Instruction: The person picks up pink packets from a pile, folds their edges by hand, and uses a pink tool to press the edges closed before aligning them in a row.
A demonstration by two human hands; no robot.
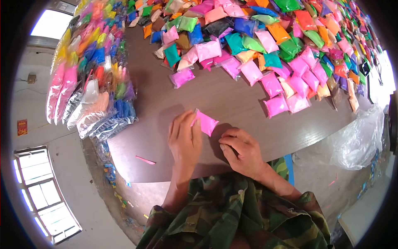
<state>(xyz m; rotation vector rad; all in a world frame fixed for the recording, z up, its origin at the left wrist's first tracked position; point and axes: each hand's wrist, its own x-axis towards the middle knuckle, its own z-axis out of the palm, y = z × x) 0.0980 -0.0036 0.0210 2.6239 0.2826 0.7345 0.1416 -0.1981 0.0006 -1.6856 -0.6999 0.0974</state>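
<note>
My left hand (185, 135) holds a small bright pink packet (206, 123) by its left side, thumb and fingers closed on it. The packet is a sealed clear pouch, tilted, just above the brown table (153, 97). To its lower right is my right hand (240, 151), apart from the packet. Its fingers are curled in, with the thumb close to the index finger, and nothing shows between them. A thin pinkish-red strip (145, 159) lies on the table left of my left wrist.
Loose packets in many colours (232, 50) heap across the table's far side and right. Large clear bags of coloured packets (93, 83) lie along the left edge. Crumpled clear plastic (358, 139) hangs at the right edge. Scraps (111, 172) litter the floor.
</note>
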